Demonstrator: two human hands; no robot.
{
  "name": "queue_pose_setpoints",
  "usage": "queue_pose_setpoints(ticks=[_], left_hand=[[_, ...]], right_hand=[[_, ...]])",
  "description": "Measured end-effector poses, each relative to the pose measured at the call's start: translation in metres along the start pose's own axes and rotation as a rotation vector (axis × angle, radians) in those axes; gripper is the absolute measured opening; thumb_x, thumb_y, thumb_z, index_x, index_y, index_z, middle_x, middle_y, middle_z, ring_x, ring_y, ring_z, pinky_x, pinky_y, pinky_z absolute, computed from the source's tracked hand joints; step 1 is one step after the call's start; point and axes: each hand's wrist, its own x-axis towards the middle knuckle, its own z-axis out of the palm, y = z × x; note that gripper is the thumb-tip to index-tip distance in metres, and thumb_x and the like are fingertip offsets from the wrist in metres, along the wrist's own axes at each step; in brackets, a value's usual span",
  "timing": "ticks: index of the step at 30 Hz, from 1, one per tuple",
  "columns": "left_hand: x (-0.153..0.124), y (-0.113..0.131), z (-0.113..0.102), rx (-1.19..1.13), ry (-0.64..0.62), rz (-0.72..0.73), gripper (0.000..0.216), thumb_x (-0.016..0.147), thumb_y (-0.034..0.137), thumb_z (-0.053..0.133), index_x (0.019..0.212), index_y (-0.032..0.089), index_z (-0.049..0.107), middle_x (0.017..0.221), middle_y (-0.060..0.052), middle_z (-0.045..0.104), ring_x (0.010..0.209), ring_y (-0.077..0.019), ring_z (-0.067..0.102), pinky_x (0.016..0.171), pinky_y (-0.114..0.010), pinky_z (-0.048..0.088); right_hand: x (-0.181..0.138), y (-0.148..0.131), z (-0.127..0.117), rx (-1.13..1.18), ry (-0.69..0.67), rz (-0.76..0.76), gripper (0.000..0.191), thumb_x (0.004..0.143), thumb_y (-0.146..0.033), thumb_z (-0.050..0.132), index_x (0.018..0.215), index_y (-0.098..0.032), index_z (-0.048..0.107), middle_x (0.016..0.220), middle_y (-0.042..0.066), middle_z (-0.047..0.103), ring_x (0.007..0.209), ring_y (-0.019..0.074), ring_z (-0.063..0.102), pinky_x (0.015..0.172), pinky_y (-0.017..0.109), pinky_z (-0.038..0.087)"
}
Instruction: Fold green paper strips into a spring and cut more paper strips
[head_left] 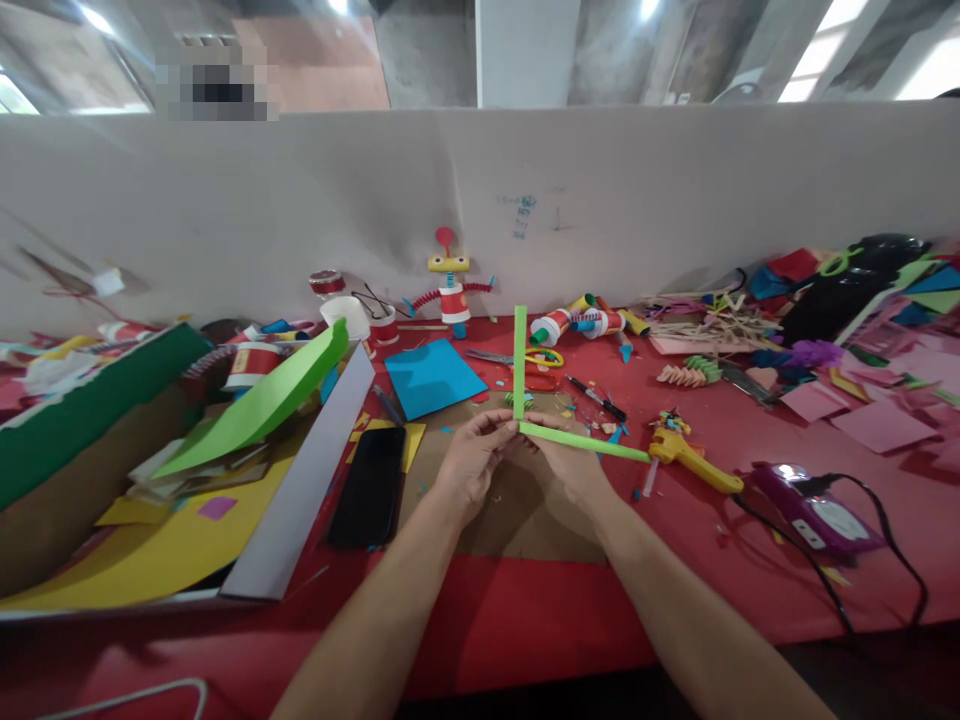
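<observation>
Two light green paper strips (pixel 585 440) meet at a corner between my hands, one standing upright and the other stretching to the right. My left hand (pixel 480 450) pinches the strips where they join. On the other side, my right hand (pixel 559 455) is closed at the same corner, its fingertips partly hidden behind the strip. Beneath both hands lies a brown board (pixel 517 520) with paper scraps on it. A yellow hot glue gun (pixel 697 462) rests close to the far end of the right-hand strip.
A black phone (pixel 367 487) lies left of the board, beside an open box (pixel 300 490) of coloured paper. Behind are a blue sheet (pixel 435 378), scissors (pixel 551 357) and a paper-cup robot figure (pixel 453 300). A purple power strip (pixel 817 510) with cords sits right.
</observation>
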Motion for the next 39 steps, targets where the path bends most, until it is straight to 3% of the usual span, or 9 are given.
queue_pose_setpoints(ticks=[5, 10, 16, 24, 31, 39], left_hand=[[-0.0005, -0.0011, 0.0046, -0.024, 0.056, 0.072, 0.024, 0.056, 0.015, 0.076, 0.078, 0.013, 0.067, 0.074, -0.003, 0.067, 0.064, -0.0102, 0.061, 0.066, -0.022, 0.046], [-0.0016, -0.0053, 0.0038, -0.06, 0.039, 0.095, 0.02, 0.056, 0.018, 0.076, 0.073, 0.013, 0.066, 0.073, -0.003, 0.067, 0.069, -0.0127, 0.062, 0.073, -0.026, 0.046], [-0.0012, -0.0014, -0.0003, 0.036, 0.079, 0.003, 0.017, 0.054, 0.016, 0.075, 0.067, 0.013, 0.064, 0.063, -0.001, 0.064, 0.057, -0.0077, 0.056, 0.059, -0.02, 0.042], [-0.0017, -0.0015, 0.0013, -0.022, 0.099, -0.018, 0.017, 0.055, 0.016, 0.075, 0.065, 0.014, 0.062, 0.06, 0.0, 0.062, 0.056, -0.0071, 0.056, 0.06, -0.019, 0.043], [-0.0049, -0.0046, 0.005, -0.009, 0.081, 0.05, 0.02, 0.053, 0.016, 0.077, 0.066, 0.013, 0.062, 0.063, 0.001, 0.062, 0.059, -0.0077, 0.057, 0.065, -0.021, 0.043], [-0.0042, -0.0085, 0.0049, 0.015, 0.111, 0.138, 0.019, 0.054, 0.019, 0.075, 0.067, 0.014, 0.063, 0.062, 0.001, 0.061, 0.059, -0.0081, 0.056, 0.063, -0.022, 0.042]], right_hand=[[-0.0024, -0.0009, 0.0063, 0.091, -0.05, -0.031, 0.024, 0.07, -0.03, 0.064, 0.092, -0.025, 0.069, 0.09, 0.002, 0.069, 0.086, 0.0198, 0.061, 0.077, 0.034, 0.046], [-0.0045, -0.0035, 0.0077, 0.053, 0.07, 0.009, 0.018, 0.07, -0.034, 0.064, 0.078, -0.02, 0.071, 0.076, 0.002, 0.07, 0.069, 0.0182, 0.061, 0.065, 0.031, 0.046], [-0.0034, -0.0051, 0.0069, 0.124, 0.105, 0.123, 0.017, 0.067, -0.034, 0.065, 0.068, -0.018, 0.069, 0.064, 0.001, 0.066, 0.062, 0.0151, 0.057, 0.061, 0.027, 0.044], [-0.0024, -0.003, 0.0059, 0.21, 0.089, 0.129, 0.017, 0.065, -0.034, 0.068, 0.067, -0.017, 0.068, 0.063, 0.0, 0.063, 0.06, 0.0127, 0.053, 0.063, 0.028, 0.043], [-0.0014, 0.001, 0.0045, 0.298, 0.11, 0.16, 0.02, 0.065, -0.036, 0.068, 0.061, -0.017, 0.062, 0.06, -0.001, 0.06, 0.059, 0.0122, 0.053, 0.063, 0.028, 0.043], [-0.0056, -0.0001, 0.0101, 0.217, 0.093, 0.128, 0.018, 0.066, -0.035, 0.068, 0.071, -0.017, 0.067, 0.067, 0.0, 0.064, 0.064, 0.0139, 0.054, 0.063, 0.027, 0.041]])
